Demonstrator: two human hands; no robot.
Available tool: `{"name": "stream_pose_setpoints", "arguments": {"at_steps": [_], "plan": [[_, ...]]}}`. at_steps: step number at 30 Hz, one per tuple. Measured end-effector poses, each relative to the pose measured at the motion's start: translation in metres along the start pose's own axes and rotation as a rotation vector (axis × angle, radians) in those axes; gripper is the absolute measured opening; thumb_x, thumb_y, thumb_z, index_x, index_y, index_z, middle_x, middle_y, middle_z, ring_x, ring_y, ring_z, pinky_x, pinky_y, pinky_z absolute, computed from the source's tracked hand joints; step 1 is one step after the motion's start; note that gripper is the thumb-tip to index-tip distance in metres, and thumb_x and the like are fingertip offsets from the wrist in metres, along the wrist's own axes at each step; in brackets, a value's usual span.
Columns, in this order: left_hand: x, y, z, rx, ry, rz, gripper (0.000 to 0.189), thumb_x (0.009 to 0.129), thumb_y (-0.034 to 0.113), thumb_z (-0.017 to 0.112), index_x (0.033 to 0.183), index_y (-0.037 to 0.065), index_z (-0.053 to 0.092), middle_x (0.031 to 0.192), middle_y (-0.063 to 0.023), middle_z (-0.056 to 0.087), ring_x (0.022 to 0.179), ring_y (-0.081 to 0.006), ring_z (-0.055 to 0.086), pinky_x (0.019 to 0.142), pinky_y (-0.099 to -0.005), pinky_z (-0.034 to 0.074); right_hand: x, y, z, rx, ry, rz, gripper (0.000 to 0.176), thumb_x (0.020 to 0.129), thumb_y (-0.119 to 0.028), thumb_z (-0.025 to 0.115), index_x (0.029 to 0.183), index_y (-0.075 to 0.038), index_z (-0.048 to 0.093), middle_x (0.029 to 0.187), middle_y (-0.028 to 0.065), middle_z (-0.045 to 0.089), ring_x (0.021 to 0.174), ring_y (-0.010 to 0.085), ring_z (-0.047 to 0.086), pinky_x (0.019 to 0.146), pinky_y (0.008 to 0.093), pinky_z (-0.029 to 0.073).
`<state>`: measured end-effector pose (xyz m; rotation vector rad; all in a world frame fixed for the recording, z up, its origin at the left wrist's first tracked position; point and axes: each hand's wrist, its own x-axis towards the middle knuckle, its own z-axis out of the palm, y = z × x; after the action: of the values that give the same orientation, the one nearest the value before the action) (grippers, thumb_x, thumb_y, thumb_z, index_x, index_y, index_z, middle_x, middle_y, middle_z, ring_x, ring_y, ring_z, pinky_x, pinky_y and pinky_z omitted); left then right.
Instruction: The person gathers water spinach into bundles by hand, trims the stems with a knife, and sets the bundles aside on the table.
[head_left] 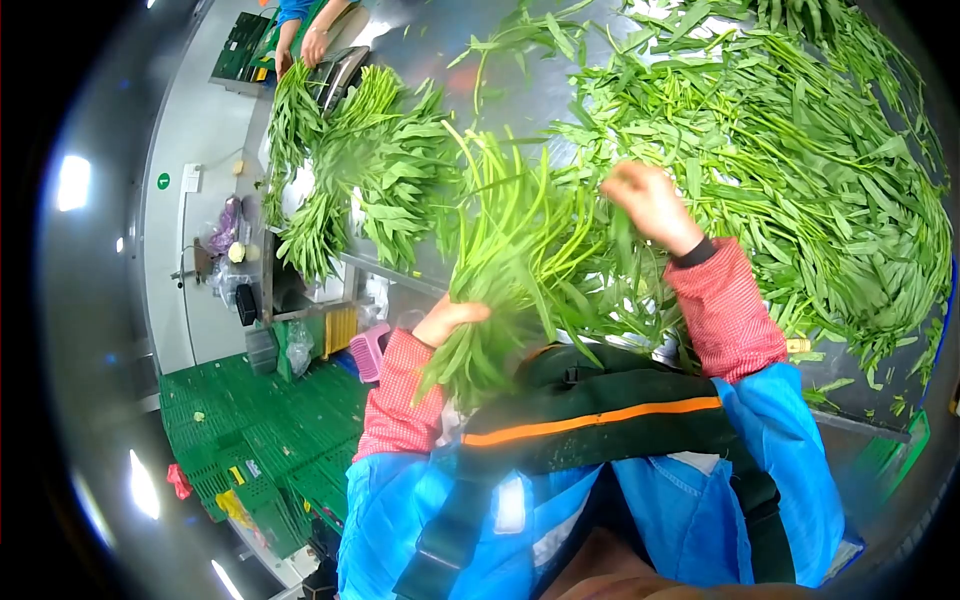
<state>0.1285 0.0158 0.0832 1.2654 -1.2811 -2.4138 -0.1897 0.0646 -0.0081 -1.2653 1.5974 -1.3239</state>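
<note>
My left hand (451,318) is wrapped round the leafy end of a loose bunch of water spinach (500,250), in front of my apron. The pale green stems of this bunch fan upward and away from me over the metal table. Slightly blurred, my right hand (650,205) is raised to the right of the bunch, its fingers curled together. Green leaves (620,235) hang right beneath those fingers. A large pile of loose water spinach (760,170) spreads over the table on the right and far side.
Gathered bunches (395,170) lie at the table's left end, by a scale-like metal device (345,75). Another person's hands (313,45) hold greens there. Green crates (230,420) and a pink basket (370,352) stand to the lower left, below the metal table edge (395,275).
</note>
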Motion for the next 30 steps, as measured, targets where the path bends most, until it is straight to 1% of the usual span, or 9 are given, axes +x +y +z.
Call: {"name": "stream_pose_setpoints", "arguments": {"at_steps": [3, 6, 8, 12, 16, 18, 24, 26, 30], "plan": [[0.000, 0.002, 0.002, 0.036, -0.005, -0.034, 0.087, 0.073, 0.005, 0.065, 0.147, 0.005, 0.021, 0.147, -0.0118, 0.034, 0.136, -0.0238, 0.032, 0.113, -0.0353, 0.023, 0.019, -0.002, -0.027, -0.010, 0.097, 0.155, 0.030, 0.084, -0.027, 0.065, 0.098, -0.001, 0.063, 0.070, 0.0071, 0.055, 0.061, 0.0099, 0.053, 0.058, 0.0250, 0.045], [0.005, -0.003, -0.004, 0.112, -0.035, -0.101, 0.087, 0.072, 0.005, 0.065, 0.147, 0.004, 0.021, 0.147, -0.0117, 0.035, 0.135, -0.0231, 0.034, 0.112, -0.0352, 0.024, 0.019, -0.050, -0.011, 0.086, -0.040, -0.008, 0.039, 0.082, -0.033, 0.068, 0.103, -0.001, 0.060, 0.079, 0.0106, 0.060, 0.063, 0.0157, 0.058, 0.060, 0.0292, 0.048], [0.008, 0.002, 0.007, 0.152, -0.070, -0.102, 0.086, 0.072, 0.005, 0.065, 0.147, 0.003, 0.022, 0.146, -0.0116, 0.036, 0.134, -0.0223, 0.035, 0.112, -0.0351, 0.025, 0.020, -0.054, 0.010, -0.380, 0.107, -0.428, 0.050, 0.078, -0.040, 0.070, 0.108, -0.003, 0.058, 0.089, 0.0145, 0.064, 0.070, 0.0260, 0.064, 0.065, 0.0365, 0.051], [0.007, 0.001, 0.009, 0.189, -0.119, -0.095, 0.082, 0.072, 0.005, 0.064, 0.145, 0.003, 0.027, 0.145, -0.0113, 0.038, 0.133, -0.0214, 0.035, 0.111, -0.0353, 0.026, 0.034, -0.035, 0.018, -0.436, -0.023, -0.344, 0.027, 0.083, -0.017, 0.062, 0.108, -0.006, 0.061, 0.092, 0.0148, 0.068, 0.082, 0.0333, 0.066, 0.074, 0.0392, 0.052], [-0.002, -0.003, -0.002, 0.158, -0.094, -0.113, 0.086, 0.073, 0.005, 0.064, 0.147, 0.004, 0.021, 0.148, -0.0114, 0.033, 0.136, -0.0221, 0.032, 0.112, -0.0360, 0.023, 0.052, 0.000, -0.013, -0.003, 0.306, -0.176, 0.017, 0.087, -0.017, 0.061, 0.096, -0.003, 0.063, 0.075, 0.0068, 0.064, 0.067, 0.0208, 0.061, 0.064, 0.0317, 0.048], [-0.005, -0.001, -0.005, 0.096, -0.089, -0.117, 0.088, 0.073, 0.005, 0.065, 0.148, 0.005, 0.019, 0.149, -0.0112, 0.031, 0.137, -0.0222, 0.031, 0.113, -0.0360, 0.022, 0.050, -0.002, -0.050, 0.402, 0.325, 0.214, 0.018, 0.091, -0.023, 0.060, 0.093, -0.005, 0.062, 0.064, -0.0029, 0.050, 0.056, 0.0103, 0.046, 0.055, 0.0251, 0.039], [-0.015, 0.007, -0.035, -0.226, -0.087, -0.001, 0.078, 0.078, 0.009, 0.059, 0.147, 0.006, 0.023, 0.144, -0.0172, 0.038, 0.130, -0.0304, 0.042, 0.106, -0.0424, 0.038, 0.012, -0.019, -0.108, 1.292, -0.128, -0.255, 0.030, 0.094, -0.036, 0.056, 0.106, -0.008, 0.056, 0.064, -0.0056, 0.042, 0.055, 0.0046, 0.041, 0.054, 0.0195, 0.036], [-0.012, 0.000, -0.069, -0.221, -0.137, 0.070, 0.064, 0.081, 0.025, 0.055, 0.137, -0.001, 0.038, 0.122, -0.0247, 0.056, 0.103, -0.0311, 0.061, 0.083, -0.0414, 0.053, -0.001, -0.027, -0.088, 0.881, -0.122, 0.166, 0.039, 0.089, -0.038, 0.062, 0.113, -0.008, 0.055, 0.081, 0.0013, 0.058, 0.064, 0.0120, 0.056, 0.065, 0.0255, 0.046], [-0.002, 0.016, -0.085, -0.386, -0.178, 0.183, 0.035, 0.081, 0.033, 0.059, 0.103, 0.006, 0.054, 0.069, 0.0000, 0.047, 0.064, -0.0130, 0.045, 0.060, -0.0289, 0.042, -0.025, -0.037, -0.045, -1.096, -0.022, -0.161, 0.043, 0.077, -0.041, 0.072, 0.106, -0.010, 0.065, 0.095, 0.0102, 0.064, 0.078, 0.0273, 0.062, 0.075, 0.0397, 0.048]]}}
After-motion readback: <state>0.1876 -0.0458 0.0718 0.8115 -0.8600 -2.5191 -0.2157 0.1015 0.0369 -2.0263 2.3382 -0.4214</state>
